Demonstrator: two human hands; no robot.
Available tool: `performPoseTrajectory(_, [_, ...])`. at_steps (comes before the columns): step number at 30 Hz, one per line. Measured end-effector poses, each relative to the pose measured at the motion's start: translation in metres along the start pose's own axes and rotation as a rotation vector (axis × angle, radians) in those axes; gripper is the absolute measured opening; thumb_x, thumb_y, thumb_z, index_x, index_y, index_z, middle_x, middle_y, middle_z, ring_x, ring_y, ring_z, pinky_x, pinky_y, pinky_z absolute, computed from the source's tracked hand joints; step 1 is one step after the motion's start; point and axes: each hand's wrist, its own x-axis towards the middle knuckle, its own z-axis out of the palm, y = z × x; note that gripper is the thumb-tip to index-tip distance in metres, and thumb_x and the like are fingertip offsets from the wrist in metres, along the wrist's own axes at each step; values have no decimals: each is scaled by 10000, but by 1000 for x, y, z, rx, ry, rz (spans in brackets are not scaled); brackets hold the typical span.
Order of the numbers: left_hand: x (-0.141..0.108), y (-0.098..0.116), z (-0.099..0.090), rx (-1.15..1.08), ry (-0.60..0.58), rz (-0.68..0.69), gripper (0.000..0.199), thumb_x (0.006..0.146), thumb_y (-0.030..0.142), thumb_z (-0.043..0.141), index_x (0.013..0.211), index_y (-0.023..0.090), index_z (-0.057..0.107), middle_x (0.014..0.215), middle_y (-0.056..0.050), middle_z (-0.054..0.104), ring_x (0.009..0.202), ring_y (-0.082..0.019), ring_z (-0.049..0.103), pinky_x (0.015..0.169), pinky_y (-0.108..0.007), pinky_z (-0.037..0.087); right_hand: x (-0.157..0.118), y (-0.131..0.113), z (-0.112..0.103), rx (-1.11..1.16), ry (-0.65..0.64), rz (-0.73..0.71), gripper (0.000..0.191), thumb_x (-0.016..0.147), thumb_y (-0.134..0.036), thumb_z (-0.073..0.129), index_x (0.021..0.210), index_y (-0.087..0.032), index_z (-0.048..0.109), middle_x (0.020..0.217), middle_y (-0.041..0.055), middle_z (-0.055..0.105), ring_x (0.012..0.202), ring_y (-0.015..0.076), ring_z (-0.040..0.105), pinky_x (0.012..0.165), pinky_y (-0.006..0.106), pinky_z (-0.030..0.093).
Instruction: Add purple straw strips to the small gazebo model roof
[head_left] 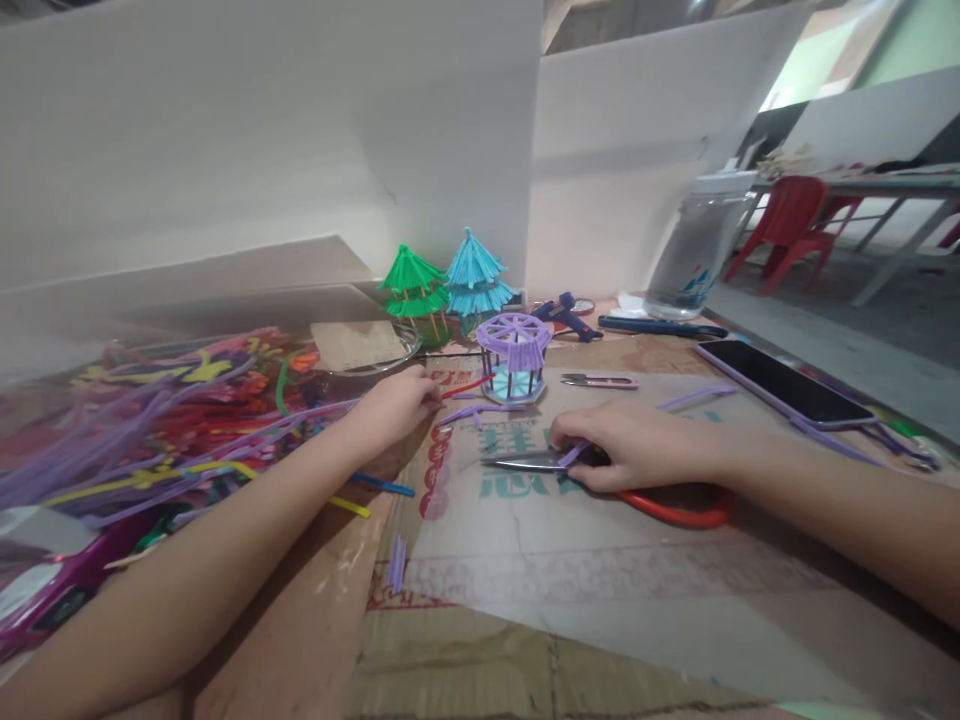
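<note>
My left hand [409, 400] is closed, with a red pipe cleaner [471, 385] running from its fingertips toward a small purple pavilion model [514, 345]. That model has a spoked round roof, dark posts and a pale blue base. My right hand [615, 445] is closed around the middle of a pair of scissors [525, 462]. Their blades point left and the red handle loop shows below my palm. A short purple pipe cleaner [574, 453] sticks out at the right fingers. Purple pieces [480, 411] lie between the hands, and short purple offcuts [397, 563] lie nearer me.
At left is a heap of coloured pipe cleaners [187, 420]. Behind stand a green-roofed model [412, 285] and a blue-roofed model [477, 275]. A glue gun [568, 316], thread snips [600, 381], a blue cutter [660, 327], a phone [784, 383] and a plastic jar [697, 245] lie or stand rightward.
</note>
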Motion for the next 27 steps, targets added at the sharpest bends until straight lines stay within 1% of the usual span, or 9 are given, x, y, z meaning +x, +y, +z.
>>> performPoseTrajectory(5, [-13, 17, -33, -26, 2, -43, 256, 871, 303, 480, 903, 176, 700, 892, -63, 685, 791, -203, 626, 684, -287, 449, 0, 0, 0, 9, -11, 11, 143, 795, -241, 577, 936, -219, 587, 852, 10, 667, 693, 147, 579, 612, 241, 354])
performPoseTrajectory(9, [-28, 44, -52, -193, -179, 80, 193, 863, 344, 542, 867, 219, 688, 777, 1, 699, 667, -151, 611, 600, -251, 414, 1, -1, 0, -2, -18, 36, 136, 796, -264, 582, 924, -218, 583, 852, 17, 665, 693, 156, 574, 606, 246, 349])
performPoseTrajectory(12, [-26, 59, -37, -237, 14, 109, 205, 911, 287, 501, 943, 221, 692, 890, -14, 724, 789, -172, 648, 717, -276, 476, 1, -2, -1, -15, -22, 46, 137, 791, -258, 582, 921, -216, 584, 839, 18, 662, 684, 158, 570, 598, 249, 343])
performPoseTrajectory(16, [-16, 59, -26, -266, 190, 203, 323, 937, 200, 459, 1217, 211, 619, 1360, -68, 568, 1241, -212, 523, 1044, -351, 409, 1, -2, -1, -4, -13, 37, 132, 802, -261, 574, 923, -208, 587, 832, 24, 665, 679, 157, 576, 594, 247, 348])
performPoseTrajectory(18, [-18, 52, -38, -297, 42, 273, 265, 924, 183, 485, 1078, 238, 693, 1202, -35, 654, 1140, -191, 583, 1005, -317, 427, 1, -2, 0, -3, -8, 35, 136, 803, -265, 577, 926, -209, 588, 840, 27, 666, 677, 157, 575, 587, 246, 346])
performPoseTrajectory(21, [-37, 39, -60, -437, -449, 440, 197, 903, 201, 557, 955, 264, 737, 1012, -11, 698, 958, -160, 637, 869, -248, 470, 1, 0, 1, -16, -8, 37, 142, 801, -274, 584, 927, -210, 588, 844, 29, 664, 678, 163, 576, 584, 249, 341])
performPoseTrajectory(22, [-46, 35, -65, -478, -536, 481, 178, 886, 212, 596, 978, 276, 734, 1016, -11, 690, 950, -155, 632, 848, -234, 470, 1, 1, 1, -19, -8, 36, 144, 804, -278, 583, 931, -210, 588, 845, 30, 663, 682, 164, 577, 586, 250, 342])
performPoseTrajectory(24, [-65, 29, -66, -456, -581, 492, 193, 826, 223, 691, 1008, 280, 719, 1064, -18, 668, 1038, -178, 594, 916, -252, 433, 2, 2, 1, -28, -12, 38, 143, 810, -284, 580, 933, -210, 585, 845, 30, 661, 689, 167, 579, 590, 251, 345])
performPoseTrajectory(27, [-89, 21, -53, -403, -490, 417, 207, 760, 248, 765, 956, 262, 701, 1038, -18, 651, 1071, -204, 552, 920, -275, 401, 3, 3, 2, -43, -26, 47, 146, 814, -275, 570, 945, -214, 586, 852, 31, 659, 708, 174, 585, 607, 255, 357])
